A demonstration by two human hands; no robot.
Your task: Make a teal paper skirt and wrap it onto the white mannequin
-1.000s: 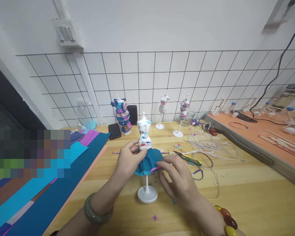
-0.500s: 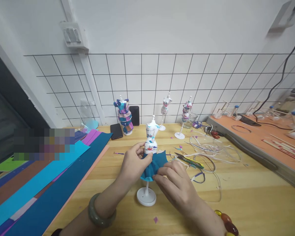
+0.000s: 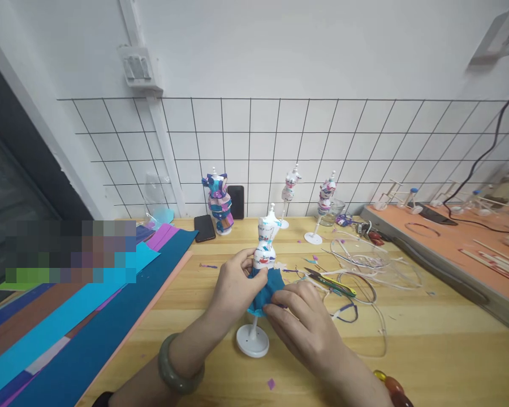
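A small white mannequin [image 3: 266, 240] with coloured patches stands on a round white base [image 3: 252, 341] in the middle of the wooden table [image 3: 428, 345]. A teal skirt [image 3: 266, 291] is wrapped round its waist. My left hand [image 3: 236, 284] is closed, pinching the skirt at the mannequin's waist from the left. Fingers of my right hand [image 3: 305, 322] are curled on the skirt's lower right edge. A green bangle sits on my left wrist and amber beads on my right.
Long sheets of teal, blue, purple and brown foam [image 3: 80, 333] lie at the left. Scissors [image 3: 333, 284] and loose white cord [image 3: 365, 265] lie right of the mannequin. Three more dressed mannequins [image 3: 219, 200], two phones [image 3: 204, 227] and a glass bowl stand by the grid wall. An orange board [image 3: 462, 243] holds stick models.
The skirt has been gathered tighter round the mannequin's waist and looks narrower. My right hand moved left onto its lower edge. The view shifted slightly, moving the scene to the right.
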